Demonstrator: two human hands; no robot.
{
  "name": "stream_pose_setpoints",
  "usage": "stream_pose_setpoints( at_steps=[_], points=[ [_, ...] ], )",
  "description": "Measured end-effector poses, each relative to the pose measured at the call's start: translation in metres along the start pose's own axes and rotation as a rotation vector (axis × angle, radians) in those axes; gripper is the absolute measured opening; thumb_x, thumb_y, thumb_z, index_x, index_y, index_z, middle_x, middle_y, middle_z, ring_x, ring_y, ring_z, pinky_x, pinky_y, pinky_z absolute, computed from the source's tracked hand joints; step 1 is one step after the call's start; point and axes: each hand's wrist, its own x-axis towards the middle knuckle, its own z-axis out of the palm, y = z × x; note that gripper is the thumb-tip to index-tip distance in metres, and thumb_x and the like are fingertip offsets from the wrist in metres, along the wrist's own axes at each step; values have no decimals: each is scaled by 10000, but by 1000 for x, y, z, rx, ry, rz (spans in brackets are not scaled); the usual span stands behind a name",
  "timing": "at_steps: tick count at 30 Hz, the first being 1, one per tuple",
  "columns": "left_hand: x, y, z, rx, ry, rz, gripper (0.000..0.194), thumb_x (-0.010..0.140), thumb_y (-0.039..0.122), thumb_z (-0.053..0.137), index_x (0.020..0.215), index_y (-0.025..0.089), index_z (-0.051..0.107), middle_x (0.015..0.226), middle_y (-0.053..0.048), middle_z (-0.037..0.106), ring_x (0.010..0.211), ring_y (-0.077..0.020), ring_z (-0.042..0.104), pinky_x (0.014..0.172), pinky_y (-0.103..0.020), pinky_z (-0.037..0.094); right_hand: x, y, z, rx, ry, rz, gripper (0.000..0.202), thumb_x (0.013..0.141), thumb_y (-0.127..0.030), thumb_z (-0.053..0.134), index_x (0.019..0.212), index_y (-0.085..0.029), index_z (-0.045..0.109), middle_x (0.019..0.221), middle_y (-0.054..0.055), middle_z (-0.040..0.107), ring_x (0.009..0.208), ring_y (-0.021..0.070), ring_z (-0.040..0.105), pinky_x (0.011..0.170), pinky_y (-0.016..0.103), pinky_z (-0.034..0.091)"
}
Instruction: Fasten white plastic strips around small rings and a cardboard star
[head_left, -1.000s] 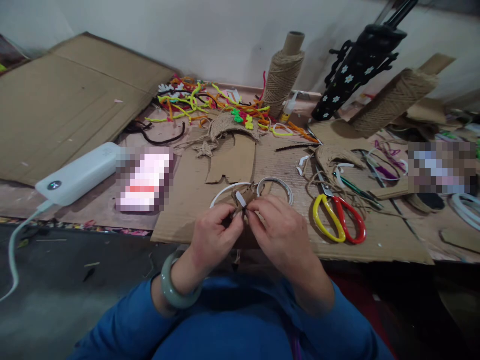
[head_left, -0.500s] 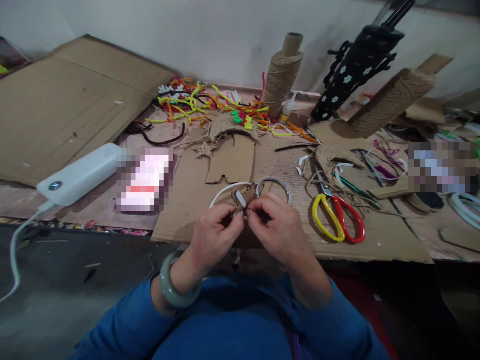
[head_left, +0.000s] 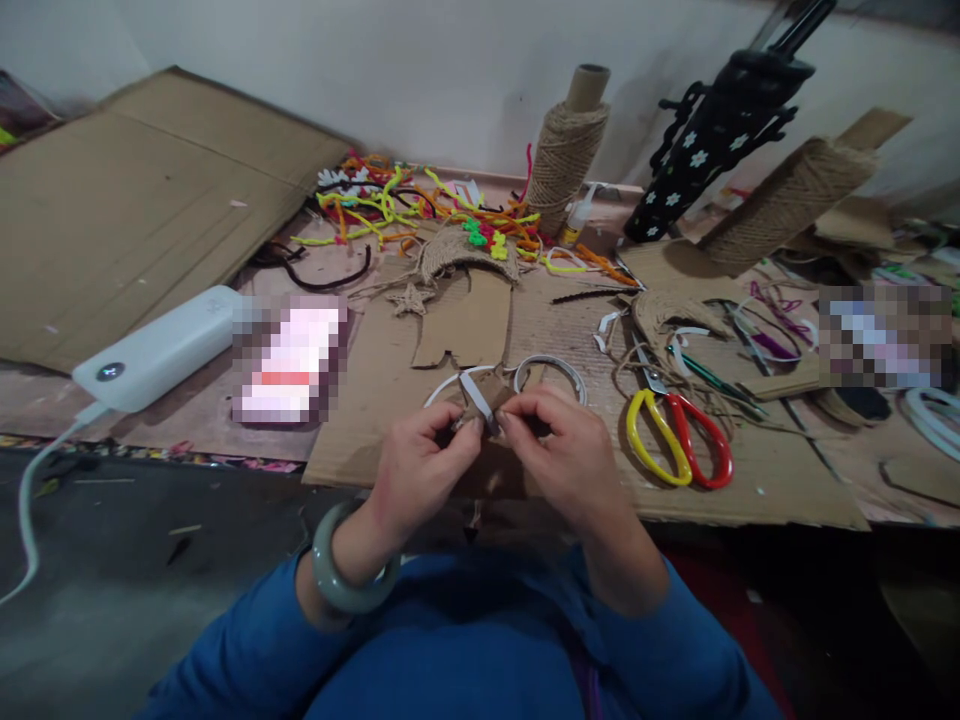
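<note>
My left hand (head_left: 424,455) is closed in a pinch on a small brown cardboard piece (head_left: 480,398), whose outline is mostly hidden by my fingers. Across that piece runs a white tape strip (head_left: 475,392). Fingertips of my right hand (head_left: 559,440) pinch at the piece's right side, close to the strip's lower end; what exactly they grip is too small to make out. Just behind my hands lie a tape roll (head_left: 576,378) and a thin white ring (head_left: 442,384), partly covered. Farther back are a twine-wrapped star (head_left: 407,298) and a twine-wrapped crescent (head_left: 457,252) with small coloured flowers.
Scissors (head_left: 679,435) with yellow and red handles lie right of my hands, near a green pen (head_left: 712,380). Twine spools (head_left: 566,150), a black umbrella-shaped holder (head_left: 694,150) and pipe cleaners (head_left: 397,205) stand or lie behind. A white power bank (head_left: 165,345) is at left.
My hands have drawn slightly apart, the left one moving a little left. More of the white strip and the cardboard piece now shows between them.
</note>
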Motion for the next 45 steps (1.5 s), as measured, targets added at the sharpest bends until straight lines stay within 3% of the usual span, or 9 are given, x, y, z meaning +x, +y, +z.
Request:
stream_pose_setpoints(
  at_steps=[4,9,14,21,39,42,45],
  points=[
    [2,-10,-1,-210,20,-103,225,787,317,616,622,164,625,558,22,564,536,-100,486,503,-204,381,-7,7,1,32,12,-46,67,876,-192,559,850,-210,619,756,-2,638,698,134,596,640,237,458],
    [4,-15,-2,-421,19,-128,165,792,294,643,696,166,684,634,6,657,572,-99,551,545,-190,435,-15,12,7,-15,-7,-167,59,877,-214,581,934,-207,588,799,20,648,711,146,610,617,244,472],
    [6,-12,-2,-484,30,-135,157,782,255,657,656,163,675,612,15,655,559,-83,548,532,-167,432,-12,9,7,-43,5,-284,82,898,-154,537,858,-204,588,771,25,655,739,150,620,661,251,486],
    [6,-12,-2,-483,27,-134,146,779,252,656,663,166,677,621,18,660,555,-81,549,537,-171,443,-11,7,7,-66,20,-341,115,899,-134,524,829,-197,589,755,27,664,722,146,613,666,249,490],
    [6,-13,-2,-462,29,-129,151,774,247,656,649,164,671,584,24,625,539,-78,516,531,-172,415,-10,5,7,-142,37,-341,148,895,-115,504,828,-189,613,751,40,694,712,150,646,658,255,502],
    [6,-13,-2,-454,24,-140,159,772,266,659,647,168,665,584,26,618,539,-79,517,530,-174,415,-11,5,7,-103,30,-285,90,885,-148,531,859,-199,600,782,37,696,724,151,651,667,262,512],
    [6,-13,-2,-448,5,-146,166,771,288,660,655,169,664,588,21,615,550,-85,520,530,-178,416,-12,4,8,40,-1,-106,51,862,-195,559,905,-213,580,814,25,691,696,139,650,608,244,517]
  ],
)
